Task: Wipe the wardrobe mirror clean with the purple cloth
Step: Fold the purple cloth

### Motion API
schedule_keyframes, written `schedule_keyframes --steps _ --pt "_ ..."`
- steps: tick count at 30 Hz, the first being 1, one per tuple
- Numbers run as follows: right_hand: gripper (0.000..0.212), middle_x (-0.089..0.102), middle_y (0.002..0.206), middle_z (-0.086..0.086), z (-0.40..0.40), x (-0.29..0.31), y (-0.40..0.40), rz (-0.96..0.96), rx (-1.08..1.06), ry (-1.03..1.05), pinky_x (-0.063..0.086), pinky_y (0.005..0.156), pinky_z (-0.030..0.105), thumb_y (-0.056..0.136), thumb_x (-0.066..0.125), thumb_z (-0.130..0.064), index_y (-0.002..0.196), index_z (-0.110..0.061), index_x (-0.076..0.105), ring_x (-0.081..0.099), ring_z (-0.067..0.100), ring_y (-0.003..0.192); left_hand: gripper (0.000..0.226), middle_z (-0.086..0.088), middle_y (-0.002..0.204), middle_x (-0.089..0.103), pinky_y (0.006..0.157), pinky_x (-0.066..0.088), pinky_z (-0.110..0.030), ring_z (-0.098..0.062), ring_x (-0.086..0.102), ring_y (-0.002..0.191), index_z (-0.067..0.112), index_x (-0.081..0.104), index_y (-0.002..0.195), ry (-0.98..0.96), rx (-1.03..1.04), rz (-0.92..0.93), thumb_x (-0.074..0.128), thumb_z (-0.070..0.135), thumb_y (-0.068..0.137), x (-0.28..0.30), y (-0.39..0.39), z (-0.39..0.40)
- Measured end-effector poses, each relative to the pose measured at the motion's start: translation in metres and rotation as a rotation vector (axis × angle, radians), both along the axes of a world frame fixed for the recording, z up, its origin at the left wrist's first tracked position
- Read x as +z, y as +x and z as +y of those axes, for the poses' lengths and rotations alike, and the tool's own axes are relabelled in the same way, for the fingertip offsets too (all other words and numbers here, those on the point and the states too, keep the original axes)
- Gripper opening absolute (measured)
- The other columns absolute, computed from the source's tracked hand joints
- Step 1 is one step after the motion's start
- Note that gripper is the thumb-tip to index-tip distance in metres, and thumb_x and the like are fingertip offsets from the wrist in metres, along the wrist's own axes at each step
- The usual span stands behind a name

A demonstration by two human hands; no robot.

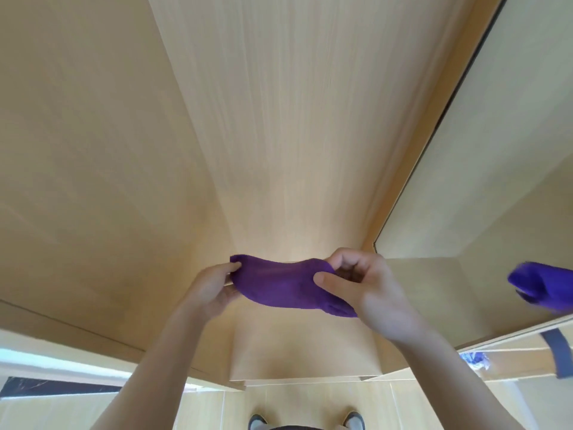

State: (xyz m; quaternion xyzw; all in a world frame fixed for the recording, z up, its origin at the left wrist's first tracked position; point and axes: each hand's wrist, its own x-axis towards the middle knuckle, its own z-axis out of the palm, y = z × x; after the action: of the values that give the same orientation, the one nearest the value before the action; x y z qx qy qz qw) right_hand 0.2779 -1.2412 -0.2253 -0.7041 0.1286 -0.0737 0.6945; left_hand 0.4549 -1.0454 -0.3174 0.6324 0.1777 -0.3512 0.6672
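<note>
The left hand [214, 285] pinched the left end of the purple cloth [285, 285] between thumb and fingers, while the right hand [366, 287] gripped its right end, thumb pressed on top and fingers curled behind. The cloth hung stretched between the 2 hands in the air, in front of the light wooden wardrobe [279, 119] and apart from it. The wardrobe mirror [496, 181] stood at the right, just beside the right hand, and showed a purple reflection of the cloth near its edge. Below, 2 shoes [259, 422] stood on the pale floor [310, 401].
</note>
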Motion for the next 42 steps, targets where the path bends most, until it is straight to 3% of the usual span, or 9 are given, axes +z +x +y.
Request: schedule_keyframes --steps 4,8,14,19,25,28,33,37,42 --pt "0.019 0.068 0.07 0.011 0.006 0.027 0.002 -0.007 -0.069 0.127 0.049 0.057 0.028 0.088 0.074 -0.01 0.071 -0.011 0.067 0.063 0.022 0.062 0.027 -0.012 0.094 0.071 0.083 0.06 -0.04 -0.027 0.071 0.078 -0.001 0.066 0.118 -0.166 -0.192 0.154 0.056 0.007 0.095 -0.023 -0.021 -0.023" --pt "0.018 0.064 0.07 0.009 0.004 0.032 -0.003 0.035 -0.167 0.34 0.044 0.053 0.026 0.078 0.075 -0.011 0.065 -0.014 0.064 0.059 0.02 0.061 0.025 -0.013 0.1 0.076 0.07 0.063 -0.031 -0.023 0.077 0.084 -0.005 0.068 0.118 -0.417 -0.01 0.218 0.058 0.005 0.098 -0.034 -0.033 -0.02" --pt "0.018 0.066 0.074 0.015 0.024 0.018 -0.008 0.119 -0.138 0.485 0.05 0.053 0.03 0.077 0.079 -0.01 0.066 -0.013 0.066 0.063 0.029 0.063 0.049 -0.022 0.099 0.074 0.074 0.06 -0.038 -0.032 0.075 0.086 -0.004 0.063 0.108 0.087 0.132 0.054 0.08 0.036 0.085 -0.056 -0.021 -0.007" --pt "0.016 0.066 0.076 0.019 0.04 0.021 -0.001 0.113 -0.111 0.616 0.054 0.055 0.033 0.077 0.077 -0.006 0.07 -0.007 0.062 0.066 0.032 0.062 0.084 -0.024 0.131 0.064 0.102 0.048 -0.051 -0.039 0.064 0.117 0.0 0.053 0.137 -0.182 -0.122 0.327 0.044 0.072 0.094 -0.061 -0.064 -0.025" --pt "0.013 0.066 0.078 0.016 0.033 0.024 0.002 0.044 -0.143 0.736 0.054 0.053 0.03 0.081 0.071 -0.006 0.081 -0.006 0.059 0.067 0.026 0.063 0.062 0.004 0.135 0.059 0.112 0.034 -0.058 -0.034 0.05 0.13 0.018 0.059 0.128 -0.733 0.075 0.608 0.068 0.061 0.084 -0.031 -0.098 -0.046" --pt "0.009 0.064 0.08 0.014 0.024 0.015 0.002 0.035 -0.222 0.719 0.054 0.055 0.031 0.082 0.066 -0.011 0.08 -0.008 0.057 0.065 0.026 0.066 0.062 -0.017 0.123 0.065 0.11 0.036 -0.062 -0.043 0.052 0.124 0.007 0.063 0.125 -0.663 0.014 0.524 0.062 0.059 0.09 -0.025 -0.089 -0.033" --pt "0.012 0.064 0.083 0.016 0.008 -0.002 -0.002 0.035 -0.329 0.596 0.049 0.063 0.034 0.082 0.066 -0.011 0.073 -0.011 0.058 0.06 0.028 0.074 0.039 -0.016 0.109 0.071 0.088 0.055 -0.038 -0.03 0.068 0.098 0.001 0.068 0.125 -0.578 -0.188 0.224 0.061 0.024 0.094 -0.008 -0.066 -0.011" --pt "0.026 0.066 0.078 0.014 -0.004 -0.022 -0.01 0.089 -0.426 0.33 0.046 0.059 0.033 0.093 0.063 -0.005 0.069 -0.013 0.062 0.061 0.027 0.068 0.047 -0.019 0.134 0.066 0.113 0.041 -0.044 -0.032 0.061 0.126 -0.001 0.064 0.131 -0.372 -0.343 -0.105 0.066 0.016 0.087 -0.001 -0.047 -0.004" --pt "0.02 0.071 0.08 0.009 -0.014 -0.055 -0.018 0.159 -0.516 0.219 0.046 0.073 0.038 0.093 0.067 -0.007 0.074 -0.014 0.072 0.062 0.025 0.077 0.032 -0.01 0.102 0.079 0.087 0.054 -0.032 -0.021 0.07 0.089 0.007 0.075 0.108 0.0 -0.488 -0.438 0.071 0.0 0.077 0.034 -0.034 -0.014"
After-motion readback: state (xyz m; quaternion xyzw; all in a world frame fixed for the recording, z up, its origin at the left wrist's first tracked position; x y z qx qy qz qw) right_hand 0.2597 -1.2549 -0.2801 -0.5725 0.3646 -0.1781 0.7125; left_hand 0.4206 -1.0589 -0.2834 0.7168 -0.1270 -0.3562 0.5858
